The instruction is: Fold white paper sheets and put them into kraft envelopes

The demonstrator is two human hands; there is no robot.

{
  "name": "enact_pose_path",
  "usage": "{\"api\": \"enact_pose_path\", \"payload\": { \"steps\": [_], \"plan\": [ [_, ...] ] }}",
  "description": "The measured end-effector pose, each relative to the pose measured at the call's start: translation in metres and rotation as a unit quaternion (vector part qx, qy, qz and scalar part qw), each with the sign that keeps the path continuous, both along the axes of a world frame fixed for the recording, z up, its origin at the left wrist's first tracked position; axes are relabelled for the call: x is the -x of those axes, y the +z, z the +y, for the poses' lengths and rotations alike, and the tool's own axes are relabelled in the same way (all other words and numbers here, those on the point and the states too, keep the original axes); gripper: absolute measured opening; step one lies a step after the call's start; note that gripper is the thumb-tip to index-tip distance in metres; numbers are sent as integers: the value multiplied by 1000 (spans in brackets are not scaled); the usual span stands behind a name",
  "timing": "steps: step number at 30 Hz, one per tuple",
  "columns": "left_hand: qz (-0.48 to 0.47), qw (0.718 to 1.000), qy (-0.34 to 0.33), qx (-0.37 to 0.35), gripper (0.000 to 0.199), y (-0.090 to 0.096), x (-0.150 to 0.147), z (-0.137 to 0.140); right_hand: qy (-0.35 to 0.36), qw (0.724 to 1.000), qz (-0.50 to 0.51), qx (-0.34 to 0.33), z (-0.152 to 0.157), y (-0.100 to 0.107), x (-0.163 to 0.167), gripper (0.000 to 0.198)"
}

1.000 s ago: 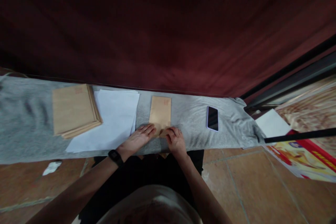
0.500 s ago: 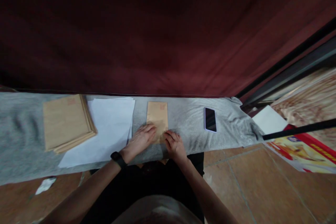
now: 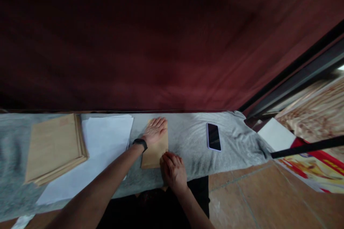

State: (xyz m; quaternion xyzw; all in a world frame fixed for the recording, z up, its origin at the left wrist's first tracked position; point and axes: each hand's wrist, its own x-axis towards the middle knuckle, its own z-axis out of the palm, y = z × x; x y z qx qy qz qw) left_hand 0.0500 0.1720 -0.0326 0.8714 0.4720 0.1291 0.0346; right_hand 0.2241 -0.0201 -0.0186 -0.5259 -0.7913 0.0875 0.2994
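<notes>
A brown paper envelope [image 3: 155, 154] lies on the grey cloth, upright to my view. My left hand [image 3: 156, 128], with a black band at its wrist, rests flat across the envelope's upper part, fingers stretched out and covering its top right corner. At the lower right edge, my right hand [image 3: 174, 170] has its fingers curled together on the envelope's border. What lies under those fingertips is hidden.
Left of the envelope are white paper sheets [image 3: 107, 150], partly under a stack of larger brown envelopes [image 3: 55, 146]. To the right lies a phone [image 3: 214, 136] on the grey cloth [image 3: 193, 143]. A colourful box [image 3: 317, 168] stands beyond a dark bar at far right.
My left hand has slid up the envelope from its lower left side and flattened near its top. My right hand remains by the lower right edge. The whole view has shifted slightly.
</notes>
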Motion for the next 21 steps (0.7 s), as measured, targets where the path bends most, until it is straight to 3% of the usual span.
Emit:
{"api": "enact_pose_path", "payload": {
  "steps": [6, 21],
  "plan": [
    [0, 999, -43, -17, 56, -6, 0, -28, 10, 1000, -2, 19, -2, 0, -2, 40],
    [-9, 988, -145, 57, 54, 6, 22, -116, 36, 999, -1, -1, -2, -5, -10, 35]
  ]
}}
